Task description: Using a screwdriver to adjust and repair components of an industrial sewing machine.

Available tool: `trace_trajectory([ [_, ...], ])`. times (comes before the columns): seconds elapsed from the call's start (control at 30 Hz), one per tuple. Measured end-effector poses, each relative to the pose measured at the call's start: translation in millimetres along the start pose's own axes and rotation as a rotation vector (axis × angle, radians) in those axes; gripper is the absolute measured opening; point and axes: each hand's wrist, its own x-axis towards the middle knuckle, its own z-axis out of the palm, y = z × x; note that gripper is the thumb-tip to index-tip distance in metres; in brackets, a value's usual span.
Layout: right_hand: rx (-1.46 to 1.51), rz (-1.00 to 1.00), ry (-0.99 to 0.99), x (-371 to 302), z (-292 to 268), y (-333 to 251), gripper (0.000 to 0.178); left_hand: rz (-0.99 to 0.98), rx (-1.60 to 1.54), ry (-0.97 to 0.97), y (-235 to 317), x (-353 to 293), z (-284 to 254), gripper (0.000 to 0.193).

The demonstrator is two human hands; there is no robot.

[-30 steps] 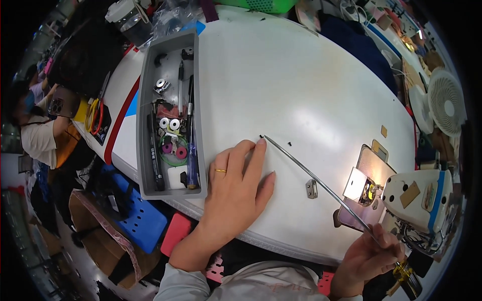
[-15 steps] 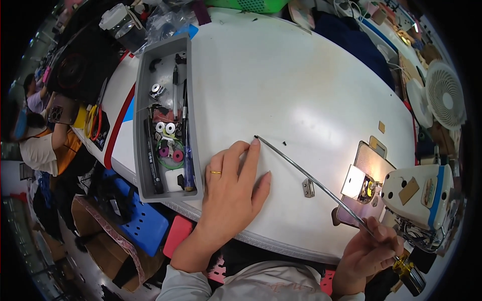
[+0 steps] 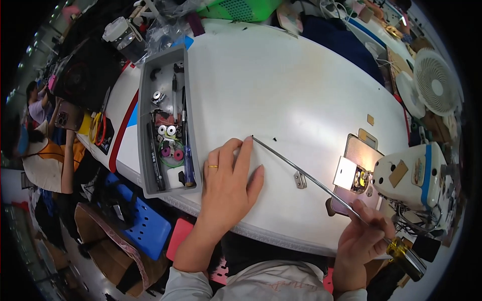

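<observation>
My left hand point(image 3: 227, 179) rests on the white tabletop, fingers stretched out and a ring on one of them. Its index fingertip is beside a tiny dark piece, perhaps a screw point(image 3: 252, 136), at the tip of a long screwdriver point(image 3: 314, 180). My right hand point(image 3: 362, 235) is closed around the rear shaft, near the yellow-and-black handle point(image 3: 407, 257). The screwdriver slants across the table from lower right to the left fingertip. A second small dark piece point(image 3: 274, 139) lies just right of the tip. Below the shaft is a small metal part point(image 3: 300, 180).
A grey tray point(image 3: 142, 125) of pens, bobbins and small parts stands left of my left hand. A white sewing machine point(image 3: 404, 178) with its lamp lit is at the right. Beyond it is a white fan point(image 3: 433, 83). A green basket point(image 3: 236, 10) sits at the far edge.
The view has shifted slightly, so the table and machine sit further left. Both hands keep nearly the same pose, and the screwdriver tip stays by the left index fingertip.
</observation>
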Motion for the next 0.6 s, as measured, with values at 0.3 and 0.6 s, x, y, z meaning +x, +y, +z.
trace_trajectory([
  [0.3, 0.055, -0.047, 0.062, 3.7, 11.7, 0.2, 0.032, 0.009, -0.054, 0.069, -0.3, -2.0, 0.2, 0.051],
  [0.6, 0.142, 0.053, 0.039, -0.9, 15.3, -14.4, 0.023, -0.005, -0.209, 0.124, -13.5, 17.3, 13.8, 0.024],
])
